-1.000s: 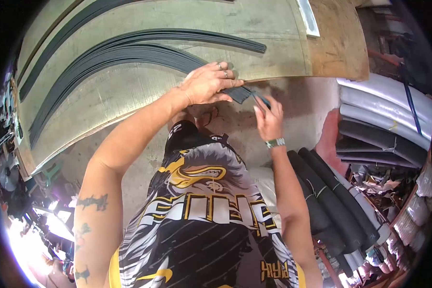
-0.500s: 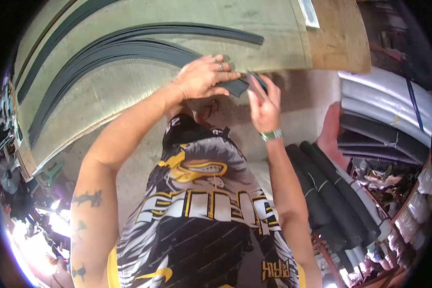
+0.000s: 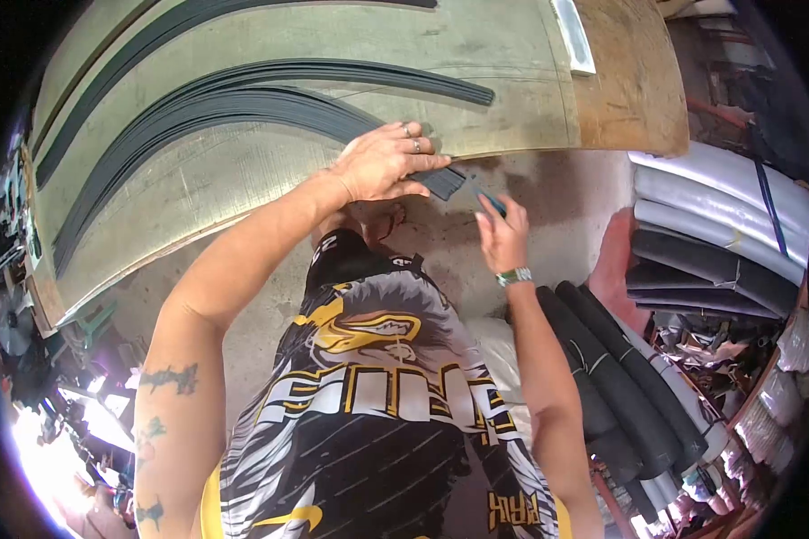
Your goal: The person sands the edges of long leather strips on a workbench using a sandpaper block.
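Two hands at table edge (image 3: 512,135). Left hand (image 3: 382,166) lies flat, pressing dark strip bundle (image 3: 243,108) end over the edge; right hand (image 3: 503,235) closed around blue-handled tool (image 3: 487,199) just beside it.

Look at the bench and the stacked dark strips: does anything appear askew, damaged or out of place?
Nothing is plainly damaged. The stack of long dark flat strips overhangs the worn pale bench top edge, pinned by the left hand; the right hand holds a thin blue tool there.
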The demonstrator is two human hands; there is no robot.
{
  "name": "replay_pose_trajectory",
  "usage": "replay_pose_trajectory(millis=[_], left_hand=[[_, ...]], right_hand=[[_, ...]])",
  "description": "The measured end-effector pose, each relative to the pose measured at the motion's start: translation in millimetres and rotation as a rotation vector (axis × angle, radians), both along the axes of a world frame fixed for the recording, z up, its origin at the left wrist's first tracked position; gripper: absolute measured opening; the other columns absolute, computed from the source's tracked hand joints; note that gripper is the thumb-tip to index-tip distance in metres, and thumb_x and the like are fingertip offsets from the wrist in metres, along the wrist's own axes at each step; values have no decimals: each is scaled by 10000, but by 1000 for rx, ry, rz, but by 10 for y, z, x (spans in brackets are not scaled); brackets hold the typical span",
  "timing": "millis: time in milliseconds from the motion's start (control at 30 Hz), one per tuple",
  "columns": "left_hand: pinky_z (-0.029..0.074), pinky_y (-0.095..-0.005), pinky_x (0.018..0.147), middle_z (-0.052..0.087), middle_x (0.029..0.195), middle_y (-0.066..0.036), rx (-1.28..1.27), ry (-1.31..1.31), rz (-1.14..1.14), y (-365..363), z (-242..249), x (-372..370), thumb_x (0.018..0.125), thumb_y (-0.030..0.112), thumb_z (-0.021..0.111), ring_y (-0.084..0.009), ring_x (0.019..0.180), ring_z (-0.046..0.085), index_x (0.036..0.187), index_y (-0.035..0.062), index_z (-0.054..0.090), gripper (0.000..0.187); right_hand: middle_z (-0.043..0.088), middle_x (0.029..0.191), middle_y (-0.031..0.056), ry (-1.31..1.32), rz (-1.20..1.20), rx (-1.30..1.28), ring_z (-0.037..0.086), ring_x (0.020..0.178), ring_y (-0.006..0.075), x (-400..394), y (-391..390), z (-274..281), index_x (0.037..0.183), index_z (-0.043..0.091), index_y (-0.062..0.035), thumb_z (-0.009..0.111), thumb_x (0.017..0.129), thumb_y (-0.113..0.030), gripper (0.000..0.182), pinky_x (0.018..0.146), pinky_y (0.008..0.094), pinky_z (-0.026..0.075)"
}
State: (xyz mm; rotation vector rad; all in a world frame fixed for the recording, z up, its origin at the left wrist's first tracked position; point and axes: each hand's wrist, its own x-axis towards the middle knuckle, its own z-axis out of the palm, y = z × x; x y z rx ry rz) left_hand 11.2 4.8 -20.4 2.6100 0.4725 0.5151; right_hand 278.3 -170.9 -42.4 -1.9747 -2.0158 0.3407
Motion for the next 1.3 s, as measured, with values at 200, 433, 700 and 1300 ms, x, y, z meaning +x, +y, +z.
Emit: replay_pose_trajectory(millis=[200, 433, 700, 1300], left_hand=[[510, -426, 966, 684, 1198, -52, -28, 45, -24, 16, 3, -14, 887, 454, 785, -301, 1111, 587, 1436, 176, 675, 626], [507, -416, 971, 698, 1218, -62, -32, 30, -13, 2, -9, -5, 881, 461, 793, -305, 1100, 589, 1423, 162, 689, 627], [524, -423, 955, 717, 1188, -71, -49, 42, -10, 13, 30, 13, 857, 440, 814, -318, 1073, 607, 1382, 149, 719, 608], [515, -417, 953, 731, 1190, -100, -69, 84, -9, 10, 194, 93, 814, 395, 868, -329, 1089, 623, 1339, 105, 739, 613]], right_hand=[[613, 1408, 212, 229, 54, 151, 608, 1166, 427, -441, 361, 418, 1426, 688, -144, 668, 1010, -191, 419, 1043, 507, 486], [577, 1482, 223, 393, -141, 64, 580, 1295, 435, -247, 81, 136, 1452, 666, -126, 626, 1049, -235, 420, 1106, 518, 467], [617, 1405, 267, 547, -253, -56, 597, 1297, 445, -339, -115, -385, 1462, 630, -50, 574, 1078, -300, 462, 1110, 489, 469], [621, 1434, 226, 629, -232, 80, 604, 1306, 393, -432, -16, -552, 1385, 639, 26, 605, 1068, -305, 460, 1109, 410, 461]])
